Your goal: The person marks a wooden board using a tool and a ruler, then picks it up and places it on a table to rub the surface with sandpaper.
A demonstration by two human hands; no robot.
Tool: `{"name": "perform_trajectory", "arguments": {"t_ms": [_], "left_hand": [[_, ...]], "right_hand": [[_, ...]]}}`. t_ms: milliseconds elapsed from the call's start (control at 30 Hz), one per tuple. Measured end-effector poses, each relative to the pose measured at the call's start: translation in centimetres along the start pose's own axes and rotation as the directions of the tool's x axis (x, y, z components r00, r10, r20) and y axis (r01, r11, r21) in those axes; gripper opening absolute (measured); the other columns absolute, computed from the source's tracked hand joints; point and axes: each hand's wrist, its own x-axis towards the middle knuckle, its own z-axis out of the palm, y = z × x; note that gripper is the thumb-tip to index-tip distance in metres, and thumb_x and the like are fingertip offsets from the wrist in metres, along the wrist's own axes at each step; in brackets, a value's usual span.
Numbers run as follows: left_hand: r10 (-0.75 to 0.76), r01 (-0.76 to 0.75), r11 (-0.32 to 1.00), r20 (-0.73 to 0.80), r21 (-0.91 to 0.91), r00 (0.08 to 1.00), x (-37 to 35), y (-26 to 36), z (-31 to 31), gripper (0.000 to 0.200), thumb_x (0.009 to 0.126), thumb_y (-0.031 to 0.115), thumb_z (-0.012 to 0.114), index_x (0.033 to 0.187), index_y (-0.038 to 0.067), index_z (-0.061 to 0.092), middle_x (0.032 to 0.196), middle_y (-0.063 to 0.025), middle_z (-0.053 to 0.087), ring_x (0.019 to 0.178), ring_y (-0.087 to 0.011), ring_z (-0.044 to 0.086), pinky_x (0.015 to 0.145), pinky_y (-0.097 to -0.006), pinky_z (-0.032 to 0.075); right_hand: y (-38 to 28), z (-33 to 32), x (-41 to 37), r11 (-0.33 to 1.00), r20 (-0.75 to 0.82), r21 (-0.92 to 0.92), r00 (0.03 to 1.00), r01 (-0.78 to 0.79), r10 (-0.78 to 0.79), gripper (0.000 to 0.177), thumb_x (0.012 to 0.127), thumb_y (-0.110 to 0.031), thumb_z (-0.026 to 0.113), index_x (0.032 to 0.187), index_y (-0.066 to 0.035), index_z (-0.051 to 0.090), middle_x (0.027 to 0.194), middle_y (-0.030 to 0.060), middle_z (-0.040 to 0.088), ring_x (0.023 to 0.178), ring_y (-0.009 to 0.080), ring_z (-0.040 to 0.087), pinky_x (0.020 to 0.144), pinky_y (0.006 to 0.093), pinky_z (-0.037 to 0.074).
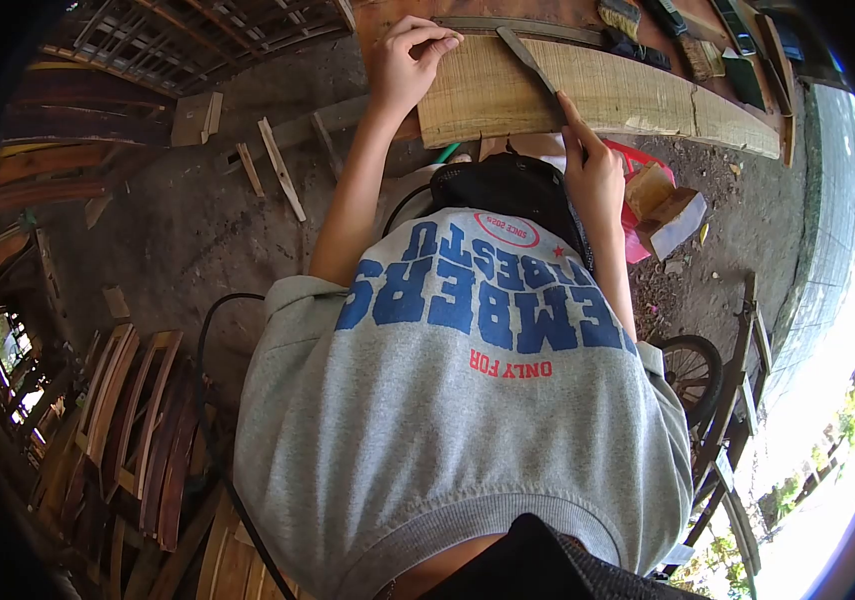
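A curved, pale wooden board (608,95) lies across a workbench in front of me. My left hand (406,62) grips the board's left end at its top edge, fingers curled over it. My right hand (593,170) holds a slim flat metal blade (528,58), with the index finger stretched along it. The blade's tip rests on the board's upper face near the middle. My grey sweatshirt with blue letters (468,380) fills the lower middle of the view.
Brushes and hand tools (688,35) lie on the bench beyond the board. A black bag (503,185) sits at my lap, with a red item and a cardboard box (670,215) beside it. Curved wooden slats (138,430) are stacked at the left, wood offcuts (278,165) litter the dirt floor, and a bicycle wheel (693,365) stands right.
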Motion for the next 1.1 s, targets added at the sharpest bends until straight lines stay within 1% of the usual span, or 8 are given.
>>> {"name": "perform_trajectory", "arguments": {"t_ms": [67,133,167,233,400,900,1067,1100], "left_hand": [[0.008,-0.009,1.0,0.011,0.022,1.0,0.0,0.2,-0.2,0.01,0.082,0.021,0.075,0.085,0.012,0.077,0.084,-0.0004,0.069,0.072,-0.017,0.068,0.063,-0.0287,0.052],[-0.12,0.12,0.993,0.084,0.001,0.989,0.0,0.6,-0.3,0.01,0.085,0.019,0.073,0.091,0.012,0.078,0.087,-0.0028,0.068,0.084,-0.0174,0.065,0.078,-0.03,0.05],[-0.123,0.123,0.992,0.085,0.007,0.989,0.1,0.4,-0.3,0.01,0.085,0.019,0.073,0.091,0.012,0.078,0.087,-0.0028,0.068,0.084,-0.0174,0.065,0.078,-0.03,0.05],[-0.032,0.031,0.999,0.042,0.04,0.999,0.2,0.2,-0.1,0.011,0.081,0.022,0.076,0.086,0.012,0.077,0.084,-0.0003,0.069,0.073,-0.0172,0.068,0.065,-0.0289,0.052],[-0.033,0.032,0.999,0.03,0.033,0.999,-1.4,1.2,-1.4,0.011,0.081,0.021,0.076,0.085,0.012,0.077,0.084,-0.0003,0.069,0.073,-0.017,0.068,0.065,-0.0287,0.053],[-0.002,-0.001,0.997,0.036,0.076,0.999,-1.4,0.6,-1.2,0.012,0.079,0.022,0.078,0.085,0.012,0.077,0.084,-0.0004,0.07,0.073,-0.0167,0.068,0.064,-0.0284,0.053],[0.029,-0.03,0.997,0.006,0.066,1.0,-1.2,0.9,-1.1,0.012,0.079,0.022,0.079,0.085,0.011,0.077,0.084,0.0002,0.07,0.071,-0.016,0.068,0.063,-0.028,0.053],[-0.025,0.024,0.999,0.033,0.046,0.999,-1.2,1.2,-0.8,0.013,0.081,0.022,0.077,0.089,0.011,0.077,0.086,-0.0018,0.07,0.076,-0.0175,0.067,0.067,-0.0287,0.052]], "right_hand": [[-0.2,-0.5,0.3,1.0,0.037,-0.012,0.999,-0.02,0.02,0.041,0.097,-0.022,0.053,0.136,-0.036,0.054,0.072,0.0176,0.065,0.067,0.0351,0.066,0.061,0.0447,0.05],[0.2,-0.6,0.6,1.0,0.035,0.008,0.999,0.008,-0.008,0.042,0.097,-0.022,0.053,0.136,-0.036,0.054,0.072,0.0176,0.065,0.067,0.0352,0.066,0.061,0.0446,0.05],[0.4,-0.6,0.7,0.999,0.032,0.028,0.999,0.026,-0.027,0.042,0.097,-0.021,0.053,0.136,-0.036,0.054,0.072,0.0176,0.065,0.068,0.0353,0.066,0.062,0.0445,0.05],[0.3,-0.7,0.6,0.999,0.037,0.041,0.999,0.026,-0.027,0.042,0.097,-0.02,0.053,0.136,-0.035,0.055,0.072,0.0177,0.065,0.068,0.0352,0.066,0.062,0.0442,0.051],[0.3,-0.5,-1.4,0.994,0.008,0.066,0.996,0.085,-0.085,0.041,0.097,-0.019,0.054,0.135,-0.034,0.056,0.072,0.0177,0.065,0.068,0.0345,0.066,0.061,0.0434,0.051],[-0.4,-1.2,-1.1,1.0,0.073,0.03,0.997,0.007,-0.009,0.041,0.097,-0.019,0.054,0.134,-0.034,0.057,0.077,0.0174,0.067,0.07,0.0347,0.067,0.063,0.0437,0.051],[-2.5,-1.0,-1.2,0.97,-0.121,0.129,0.974,0.206,-0.19,0.045,0.094,-0.013,0.057,0.134,-0.033,0.057,0.076,0.013,0.065,0.066,0.0318,0.066,0.059,0.0412,0.05],[-2.3,-1.0,-1.0,0.971,-0.117,0.125,0.975,0.204,-0.19,0.045,0.094,-0.013,0.057,0.134,-0.033,0.057,0.076,0.013,0.065,0.066,0.0318,0.066,0.059,0.0412,0.05]]}}
